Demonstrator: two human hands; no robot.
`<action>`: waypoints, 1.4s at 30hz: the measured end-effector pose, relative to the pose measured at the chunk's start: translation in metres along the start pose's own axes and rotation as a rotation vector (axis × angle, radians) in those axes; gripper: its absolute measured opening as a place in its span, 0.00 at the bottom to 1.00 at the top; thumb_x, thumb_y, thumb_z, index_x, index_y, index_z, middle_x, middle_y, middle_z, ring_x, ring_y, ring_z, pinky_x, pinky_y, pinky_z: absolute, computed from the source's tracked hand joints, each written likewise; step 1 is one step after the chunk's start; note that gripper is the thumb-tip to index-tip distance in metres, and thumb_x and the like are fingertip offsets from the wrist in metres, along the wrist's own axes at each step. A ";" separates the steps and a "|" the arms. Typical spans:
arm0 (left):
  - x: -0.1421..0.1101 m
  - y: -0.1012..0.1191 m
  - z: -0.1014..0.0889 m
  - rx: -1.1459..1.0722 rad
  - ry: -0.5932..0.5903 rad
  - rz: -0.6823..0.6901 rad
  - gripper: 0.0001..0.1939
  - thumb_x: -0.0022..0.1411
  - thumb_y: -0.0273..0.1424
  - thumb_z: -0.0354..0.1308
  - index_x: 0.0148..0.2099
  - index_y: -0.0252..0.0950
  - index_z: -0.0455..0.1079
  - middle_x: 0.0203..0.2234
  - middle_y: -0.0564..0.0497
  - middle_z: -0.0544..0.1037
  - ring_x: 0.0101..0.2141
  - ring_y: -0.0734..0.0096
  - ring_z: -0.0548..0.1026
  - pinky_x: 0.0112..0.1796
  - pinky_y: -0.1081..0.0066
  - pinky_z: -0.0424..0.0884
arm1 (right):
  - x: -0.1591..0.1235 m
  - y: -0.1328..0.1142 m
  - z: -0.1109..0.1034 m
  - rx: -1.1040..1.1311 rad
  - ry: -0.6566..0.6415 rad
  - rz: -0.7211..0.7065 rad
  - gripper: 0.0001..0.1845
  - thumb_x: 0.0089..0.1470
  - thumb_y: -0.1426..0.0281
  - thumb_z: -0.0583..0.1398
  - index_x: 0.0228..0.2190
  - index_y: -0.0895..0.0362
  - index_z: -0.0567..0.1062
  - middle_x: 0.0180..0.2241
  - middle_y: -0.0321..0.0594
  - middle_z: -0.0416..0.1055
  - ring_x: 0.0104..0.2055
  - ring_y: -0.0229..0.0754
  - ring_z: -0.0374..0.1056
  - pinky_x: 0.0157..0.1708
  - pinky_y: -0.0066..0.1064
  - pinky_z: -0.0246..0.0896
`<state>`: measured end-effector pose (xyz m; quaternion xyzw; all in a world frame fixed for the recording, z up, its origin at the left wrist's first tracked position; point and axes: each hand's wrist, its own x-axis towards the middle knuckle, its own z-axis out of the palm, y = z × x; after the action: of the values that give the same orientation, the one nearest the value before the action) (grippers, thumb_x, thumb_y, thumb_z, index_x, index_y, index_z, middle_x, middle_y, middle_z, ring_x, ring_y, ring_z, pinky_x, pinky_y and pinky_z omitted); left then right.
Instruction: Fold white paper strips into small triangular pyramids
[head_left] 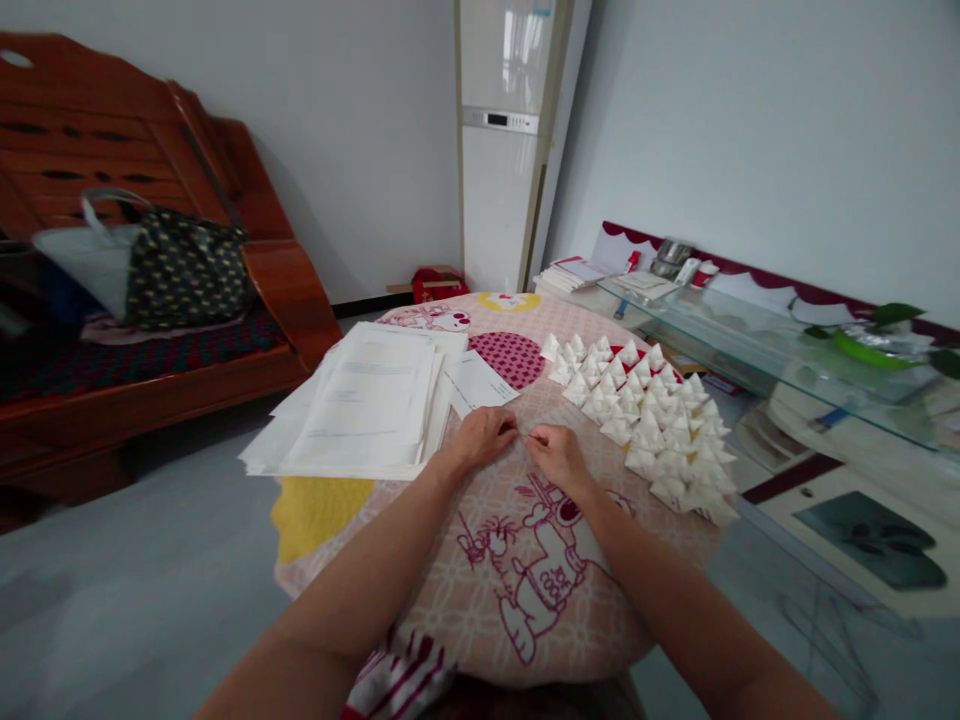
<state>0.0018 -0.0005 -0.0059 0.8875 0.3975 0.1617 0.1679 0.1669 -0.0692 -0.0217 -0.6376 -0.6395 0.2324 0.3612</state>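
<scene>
Over the middle of the round table [442, 600], my left hand [486, 438] and my right hand [556, 456] are close together, fingertips almost meeting. Both are closed in a pinch. Something small and pale may be between them, but it is too unclear to name. Beyond my left hand lies a white printed sheet [480, 382]. A loose stack of white paper [360, 400] is spread to the left. On the right, several folded white paper pieces [649, 425] with pointed tips stand in rows.
A patterned cloth with cartoon figures covers the table. A glass-topped cabinet [795, 360] with cups and a plant [881, 335] runs along the right wall. At left is a wooden bench [292, 300] holding bags [184, 265]. A tall white appliance [499, 190] stands behind.
</scene>
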 end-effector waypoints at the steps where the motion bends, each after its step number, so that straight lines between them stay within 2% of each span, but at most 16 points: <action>1: 0.000 0.001 0.001 0.020 -0.004 -0.007 0.09 0.64 0.28 0.57 0.39 0.34 0.79 0.35 0.46 0.82 0.36 0.64 0.77 0.39 0.70 0.68 | 0.002 0.002 0.001 0.019 0.034 -0.016 0.18 0.53 0.65 0.58 0.15 0.54 0.62 0.14 0.32 0.60 0.20 0.36 0.56 0.23 0.28 0.48; 7: -0.001 0.003 0.007 0.062 0.012 -0.004 0.08 0.64 0.27 0.57 0.41 0.34 0.78 0.35 0.46 0.82 0.37 0.63 0.77 0.40 0.69 0.70 | 0.003 0.006 0.000 0.153 0.068 0.016 0.14 0.52 0.63 0.57 0.18 0.54 0.69 0.15 0.34 0.65 0.19 0.37 0.61 0.22 0.28 0.52; 11: -0.002 0.002 0.003 0.043 0.029 0.009 0.08 0.63 0.26 0.57 0.40 0.35 0.78 0.36 0.47 0.82 0.37 0.65 0.78 0.41 0.70 0.71 | 0.003 0.008 0.000 0.178 0.056 0.038 0.14 0.51 0.61 0.58 0.19 0.54 0.70 0.15 0.34 0.66 0.18 0.37 0.60 0.20 0.27 0.52; 13: -0.003 -0.002 -0.002 0.037 0.096 -0.032 0.09 0.63 0.26 0.56 0.40 0.35 0.79 0.36 0.46 0.82 0.38 0.65 0.78 0.42 0.70 0.71 | 0.003 0.009 0.001 0.176 0.056 0.025 0.15 0.51 0.60 0.58 0.19 0.54 0.70 0.15 0.34 0.66 0.18 0.37 0.61 0.20 0.27 0.52; 15: -0.004 -0.009 -0.009 0.032 0.220 -0.120 0.11 0.63 0.24 0.54 0.41 0.34 0.79 0.37 0.45 0.82 0.39 0.65 0.78 0.43 0.69 0.72 | 0.003 0.010 0.001 0.174 0.058 0.015 0.15 0.51 0.60 0.57 0.18 0.55 0.69 0.15 0.34 0.66 0.18 0.37 0.61 0.20 0.26 0.52; 17: -0.007 -0.017 -0.014 0.027 0.340 -0.187 0.14 0.62 0.22 0.54 0.45 0.34 0.78 0.41 0.44 0.82 0.42 0.64 0.78 0.46 0.68 0.73 | 0.003 0.010 0.002 0.166 0.061 0.013 0.16 0.51 0.60 0.57 0.18 0.55 0.69 0.15 0.34 0.66 0.18 0.37 0.61 0.20 0.26 0.52; 18: -0.008 -0.021 -0.015 0.023 0.355 -0.178 0.16 0.60 0.21 0.56 0.49 0.34 0.77 0.45 0.44 0.81 0.45 0.64 0.78 0.49 0.68 0.72 | 0.003 0.010 0.002 0.160 0.060 0.012 0.16 0.51 0.60 0.57 0.18 0.55 0.69 0.15 0.34 0.66 0.19 0.37 0.61 0.20 0.26 0.51; 20: -0.009 -0.027 -0.015 0.030 0.324 -0.138 0.22 0.57 0.24 0.61 0.55 0.33 0.74 0.52 0.42 0.78 0.52 0.60 0.75 0.55 0.65 0.70 | 0.003 0.010 0.002 0.145 0.051 0.012 0.15 0.51 0.60 0.57 0.18 0.55 0.69 0.15 0.34 0.66 0.19 0.37 0.61 0.20 0.26 0.51; 22: -0.010 -0.029 -0.012 0.058 0.259 -0.123 0.24 0.57 0.26 0.63 0.57 0.32 0.72 0.54 0.40 0.76 0.55 0.58 0.73 0.58 0.63 0.68 | 0.003 0.011 0.001 0.131 0.043 0.016 0.15 0.52 0.60 0.57 0.19 0.55 0.69 0.16 0.34 0.66 0.19 0.37 0.61 0.20 0.26 0.52; 28: -0.008 -0.028 -0.007 0.157 0.186 -0.235 0.10 0.65 0.27 0.58 0.48 0.33 0.74 0.49 0.40 0.77 0.51 0.60 0.75 0.53 0.66 0.70 | 0.003 0.011 0.001 0.115 0.037 0.017 0.16 0.52 0.60 0.57 0.18 0.55 0.68 0.16 0.34 0.66 0.20 0.36 0.60 0.21 0.26 0.52; 32: -0.007 -0.027 -0.012 0.150 0.183 -0.268 0.11 0.68 0.25 0.51 0.43 0.32 0.76 0.44 0.39 0.80 0.46 0.62 0.77 0.49 0.68 0.71 | 0.001 0.011 0.001 0.116 0.034 0.018 0.14 0.52 0.62 0.57 0.19 0.55 0.70 0.18 0.35 0.67 0.21 0.37 0.62 0.22 0.27 0.55; 35: -0.008 -0.023 -0.015 0.041 0.203 -0.210 0.12 0.66 0.25 0.52 0.44 0.32 0.77 0.44 0.41 0.81 0.45 0.63 0.78 0.49 0.68 0.71 | 0.003 0.015 -0.002 0.160 0.098 0.053 0.10 0.50 0.64 0.58 0.30 0.57 0.76 0.24 0.38 0.73 0.25 0.40 0.68 0.24 0.28 0.61; 37: -0.010 -0.019 -0.017 -0.123 0.195 -0.101 0.12 0.63 0.26 0.54 0.44 0.32 0.78 0.44 0.43 0.82 0.45 0.64 0.78 0.49 0.68 0.71 | 0.005 0.020 -0.008 0.180 0.192 0.059 0.19 0.48 0.67 0.60 0.42 0.58 0.78 0.32 0.41 0.77 0.29 0.41 0.71 0.29 0.30 0.66; 39: -0.012 -0.015 -0.018 -0.285 0.151 0.004 0.12 0.61 0.29 0.55 0.42 0.32 0.79 0.41 0.45 0.83 0.42 0.64 0.78 0.46 0.69 0.72 | 0.007 0.025 -0.016 0.183 0.252 0.056 0.30 0.45 0.70 0.62 0.52 0.58 0.75 0.42 0.45 0.79 0.33 0.41 0.73 0.35 0.32 0.69; 41: -0.013 -0.012 -0.020 -0.391 0.097 0.051 0.13 0.59 0.30 0.56 0.40 0.32 0.80 0.35 0.47 0.83 0.36 0.66 0.77 0.40 0.70 0.71 | 0.008 0.029 -0.024 0.164 0.241 0.049 0.34 0.44 0.71 0.63 0.56 0.57 0.74 0.50 0.48 0.77 0.34 0.41 0.74 0.38 0.33 0.69; 42: -0.014 -0.011 -0.021 -0.426 0.071 0.058 0.13 0.58 0.31 0.56 0.38 0.31 0.80 0.32 0.48 0.82 0.33 0.68 0.76 0.36 0.71 0.69 | 0.008 0.030 -0.028 0.150 0.219 0.037 0.32 0.43 0.71 0.64 0.54 0.56 0.76 0.53 0.48 0.76 0.35 0.40 0.73 0.38 0.33 0.69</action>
<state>-0.0226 -0.0008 0.0062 0.8369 0.3343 0.2779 0.3327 0.2082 -0.0638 -0.0251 -0.6420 -0.5652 0.2154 0.4711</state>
